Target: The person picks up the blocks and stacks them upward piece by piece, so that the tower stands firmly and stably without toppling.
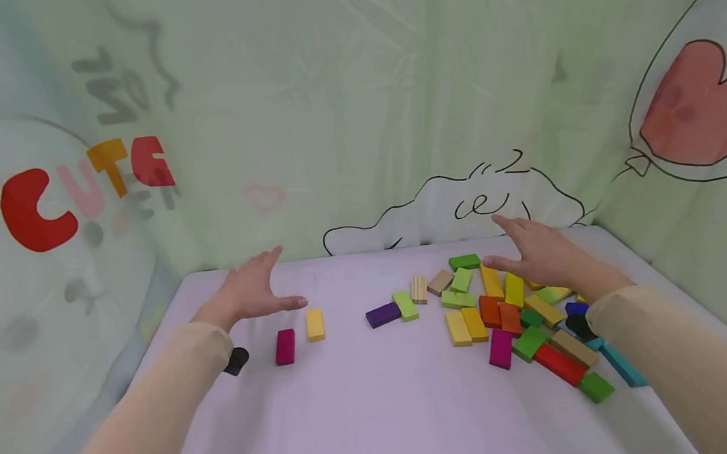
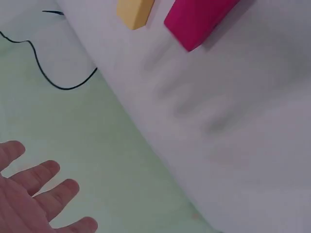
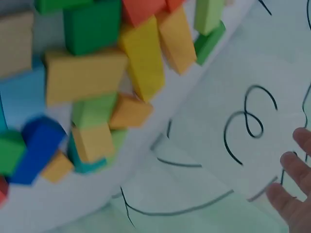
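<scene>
My left hand point(image 1: 249, 289) hovers over the left part of the table, fingers spread and nothing held. Just below it lie a magenta block point(image 1: 285, 347) and a pale yellow block point(image 1: 315, 325); both also show at the top of the left wrist view. Over the far edge of a pile of coloured wooden blocks point(image 1: 518, 343) hangs my right hand point(image 1: 539, 253), its fingers extended and holding nothing. A yellow block point(image 1: 491, 283) is close under its thumb. Between the hands, a dark purple block point(image 1: 383, 315) touches a light green block point(image 1: 405, 306). The right arm hides part of the pile.
The white table point(image 1: 364, 410) meets a printed curtain point(image 1: 356, 115) at its back edge, and curtain walls rise on both sides. A striped wooden block point(image 1: 418, 290) and a brown block point(image 1: 440, 283) lie near the back. A teal block point(image 1: 623, 364) rests beside the right forearm.
</scene>
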`<state>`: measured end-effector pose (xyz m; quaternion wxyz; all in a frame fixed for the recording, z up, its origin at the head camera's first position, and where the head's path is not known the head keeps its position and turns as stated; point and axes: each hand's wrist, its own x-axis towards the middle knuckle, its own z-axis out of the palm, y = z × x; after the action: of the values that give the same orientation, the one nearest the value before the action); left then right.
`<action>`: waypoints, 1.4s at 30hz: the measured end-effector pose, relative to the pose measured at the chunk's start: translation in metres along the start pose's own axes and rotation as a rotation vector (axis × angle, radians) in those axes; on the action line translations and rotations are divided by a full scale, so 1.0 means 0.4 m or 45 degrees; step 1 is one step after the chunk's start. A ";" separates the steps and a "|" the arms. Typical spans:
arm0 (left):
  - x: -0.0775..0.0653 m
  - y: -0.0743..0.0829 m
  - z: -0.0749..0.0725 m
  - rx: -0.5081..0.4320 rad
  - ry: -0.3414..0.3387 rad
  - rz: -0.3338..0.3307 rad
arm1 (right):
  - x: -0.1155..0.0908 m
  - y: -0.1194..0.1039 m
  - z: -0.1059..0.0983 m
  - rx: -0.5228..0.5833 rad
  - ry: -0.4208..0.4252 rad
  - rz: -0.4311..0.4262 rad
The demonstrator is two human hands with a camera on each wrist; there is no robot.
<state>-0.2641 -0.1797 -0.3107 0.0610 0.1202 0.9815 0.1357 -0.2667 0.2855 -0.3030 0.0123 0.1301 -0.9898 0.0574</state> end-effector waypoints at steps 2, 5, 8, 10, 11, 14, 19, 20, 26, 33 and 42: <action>0.001 -0.004 0.035 -0.059 -0.047 -0.006 | -0.004 -0.006 0.034 0.060 -0.007 -0.036; 0.000 -0.006 0.090 -0.133 -0.123 -0.019 | -0.013 -0.024 0.090 0.138 -0.021 -0.096; 0.001 -0.005 0.141 -0.140 -0.182 -0.019 | -0.025 -0.046 0.142 0.163 -0.045 -0.133; 0.003 0.000 0.168 -0.117 -0.204 -0.014 | -0.032 -0.059 0.170 0.158 -0.053 -0.162; 0.003 0.004 0.178 -0.104 -0.212 -0.016 | -0.035 -0.065 0.182 0.156 -0.057 -0.181; 0.005 0.014 0.198 -0.057 -0.209 -0.037 | -0.042 -0.078 0.212 0.143 -0.073 -0.230; 0.013 0.025 0.217 0.019 -0.151 -0.049 | -0.046 -0.088 0.241 0.126 -0.101 -0.230; 0.015 0.026 0.220 0.021 -0.138 -0.050 | -0.047 -0.088 0.244 0.128 -0.104 -0.218; 0.018 0.033 0.229 0.033 -0.078 -0.037 | -0.051 -0.095 0.252 0.169 -0.111 -0.197; -0.031 0.110 0.243 0.066 -0.154 0.184 | -0.073 -0.167 0.251 0.090 -0.146 -0.302; -0.104 0.229 0.304 -0.035 -0.198 0.371 | -0.117 -0.297 0.263 0.369 -0.425 -0.256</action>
<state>-0.1852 -0.0740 -0.3975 0.1183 0.2704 0.9441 0.1469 -0.1916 0.1713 -0.3964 -0.1647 0.2362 -0.9415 0.1750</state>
